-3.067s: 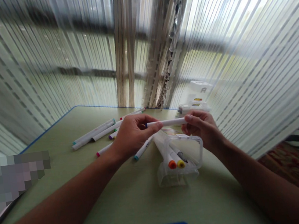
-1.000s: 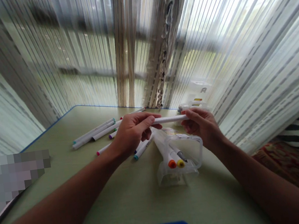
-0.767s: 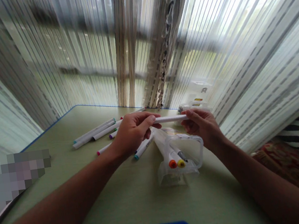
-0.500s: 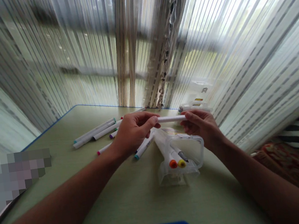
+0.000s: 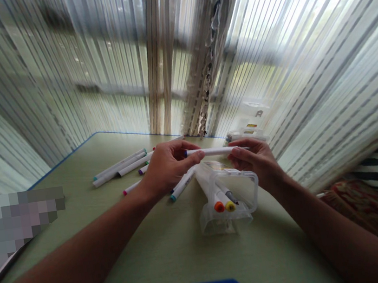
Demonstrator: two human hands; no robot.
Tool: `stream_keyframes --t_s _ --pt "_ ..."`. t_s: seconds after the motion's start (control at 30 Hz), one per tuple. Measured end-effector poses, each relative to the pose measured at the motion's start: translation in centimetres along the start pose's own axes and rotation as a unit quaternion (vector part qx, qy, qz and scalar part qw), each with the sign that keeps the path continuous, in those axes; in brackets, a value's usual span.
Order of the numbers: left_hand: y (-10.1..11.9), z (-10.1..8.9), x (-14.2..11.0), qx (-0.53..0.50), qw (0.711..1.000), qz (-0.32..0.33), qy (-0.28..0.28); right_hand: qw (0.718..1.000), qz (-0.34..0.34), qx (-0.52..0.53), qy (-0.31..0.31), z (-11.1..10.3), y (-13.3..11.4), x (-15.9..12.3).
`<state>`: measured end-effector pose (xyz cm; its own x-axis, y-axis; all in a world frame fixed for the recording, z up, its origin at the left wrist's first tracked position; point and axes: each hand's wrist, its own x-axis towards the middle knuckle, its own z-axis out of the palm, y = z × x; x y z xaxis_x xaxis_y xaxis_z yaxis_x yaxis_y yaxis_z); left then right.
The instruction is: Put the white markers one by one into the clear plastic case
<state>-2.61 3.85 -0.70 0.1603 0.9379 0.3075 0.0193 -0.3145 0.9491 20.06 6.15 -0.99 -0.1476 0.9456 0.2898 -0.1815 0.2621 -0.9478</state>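
Left hand (image 5: 178, 166) and right hand (image 5: 258, 157) are both clamped on a pen (image 5: 216, 151) near the case (image 5: 256, 186); three others (image 5: 219, 207) are already cased, with a bunch more (image 5: 119, 165) left loose.

Daylight enters through the sheer curtain (image 5: 111, 68), glaring nearly white toward one o'clock. The table (image 5: 148, 255) sits dimmer, with soft shadow at five o'clock. Curtain stripes smear and stretch outward near the edges, a blocky pixelated patch covers nine o'clock, and fine detail looks soft.
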Motion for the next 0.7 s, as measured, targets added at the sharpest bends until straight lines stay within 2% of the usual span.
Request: stream_keyframes --t_s 0.27,0.7 --pt "0.02 0.13 -0.08 -0.004 1.000 -0.004 0.000 1.000 0.003 0.011 -0.004 0.09 0.03 0.04" --pt "0.65 0.33 -0.28 -0.036 0.999 -0.019 -0.010 1.000 0.007 0.000 0.024 -0.15 0.06 0.27"
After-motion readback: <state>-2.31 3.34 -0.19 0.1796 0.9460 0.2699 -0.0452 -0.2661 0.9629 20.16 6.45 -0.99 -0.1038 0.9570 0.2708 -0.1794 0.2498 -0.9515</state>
